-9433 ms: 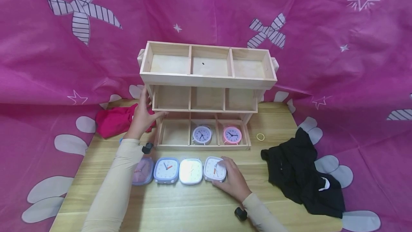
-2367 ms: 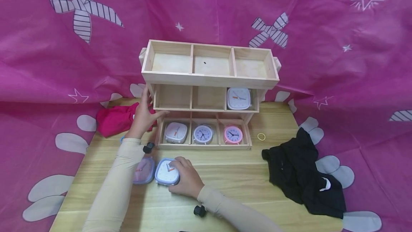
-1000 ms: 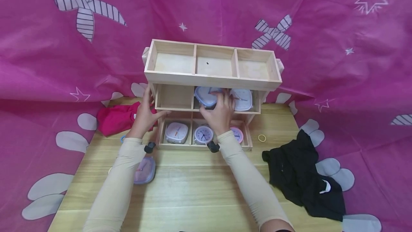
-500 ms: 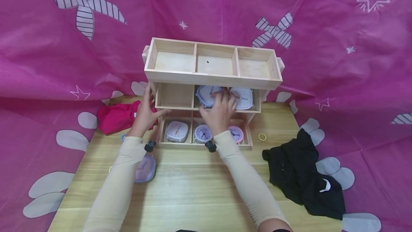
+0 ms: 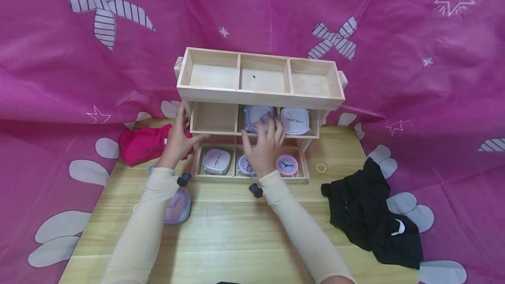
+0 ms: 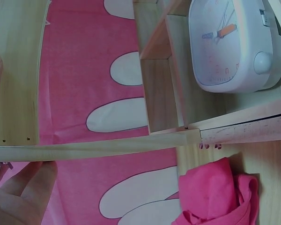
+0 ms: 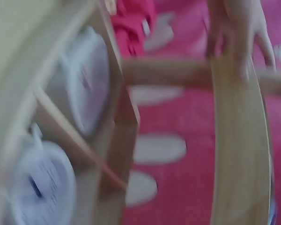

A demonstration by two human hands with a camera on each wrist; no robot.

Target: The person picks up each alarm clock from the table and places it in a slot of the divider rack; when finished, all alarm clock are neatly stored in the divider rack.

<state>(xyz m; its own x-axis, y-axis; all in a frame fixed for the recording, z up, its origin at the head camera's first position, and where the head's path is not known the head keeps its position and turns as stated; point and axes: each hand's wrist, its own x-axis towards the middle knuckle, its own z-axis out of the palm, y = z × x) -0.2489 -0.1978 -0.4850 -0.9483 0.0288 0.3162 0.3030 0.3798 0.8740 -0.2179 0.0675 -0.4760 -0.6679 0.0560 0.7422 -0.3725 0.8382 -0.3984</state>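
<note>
A three-tier wooden storage box [image 5: 260, 96] stands on the table, each tier split into three compartments. My left hand [image 5: 176, 141] grips its left side at the middle tier, thumb in front and fingers round the wood. My right hand [image 5: 263, 143] hovers at the middle tier's front edge, fingers spread and loosely bent, apart from or barely touching a blue-rimmed alarm clock [image 5: 256, 116] in the centre compartment. To its right sits a white alarm clock [image 5: 295, 121]. The bottom tier holds a pale alarm clock [image 6: 220, 44], a round lavender one [image 5: 244, 165] and a pink one [image 5: 287, 165].
A purple alarm clock [image 5: 178, 207] lies on the table [image 5: 236, 231] beside my left forearm. A red cloth [image 5: 144, 143] is at the left, a black garment [image 5: 372, 214] at the right. A yellow ring [image 5: 321, 168] lies right of the box. Pink patterned fabric [image 5: 252, 8] hangs behind.
Since the oldest frame, three clocks have gone from the table into the box. Just now my right hand has let go of the blue-rimmed clock and drawn back slightly. My left hand keeps its grip.
</note>
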